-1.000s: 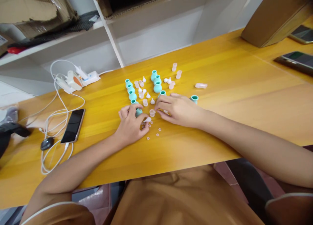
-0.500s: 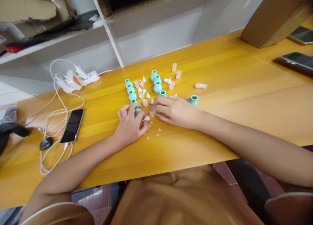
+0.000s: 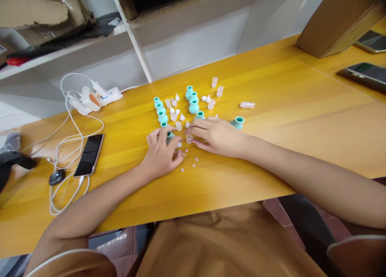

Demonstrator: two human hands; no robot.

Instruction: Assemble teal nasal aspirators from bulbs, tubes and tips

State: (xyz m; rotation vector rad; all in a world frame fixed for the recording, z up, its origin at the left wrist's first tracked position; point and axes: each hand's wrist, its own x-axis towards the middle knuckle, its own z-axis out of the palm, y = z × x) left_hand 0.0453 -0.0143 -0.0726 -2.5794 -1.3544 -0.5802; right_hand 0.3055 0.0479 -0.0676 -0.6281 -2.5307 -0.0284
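My left hand [image 3: 160,153] rests on the yellow table [image 3: 271,108], its fingers curled round a small teal bulb [image 3: 169,136]. My right hand [image 3: 217,135] lies just to its right, fingertips pinching a small clear pink cap [image 3: 189,138]. Several tiny pink rings [image 3: 194,162] lie scattered in front of both hands. Behind them stand several more teal bulbs [image 3: 193,107] and clear pink nozzles [image 3: 181,117]. One teal bulb [image 3: 238,122] lies beside my right wrist.
A black phone [image 3: 89,149], a tangle of white cable [image 3: 68,128] and a power strip [image 3: 96,97] sit at the left. A cardboard box [image 3: 337,23] and two devices [image 3: 364,74] stand at the far right. White shelving [image 3: 135,40] rises behind the table.
My left fingers have closed a little more over the teal bulb and the white nozzle by them is now mostly hidden. My right hand has barely shifted.
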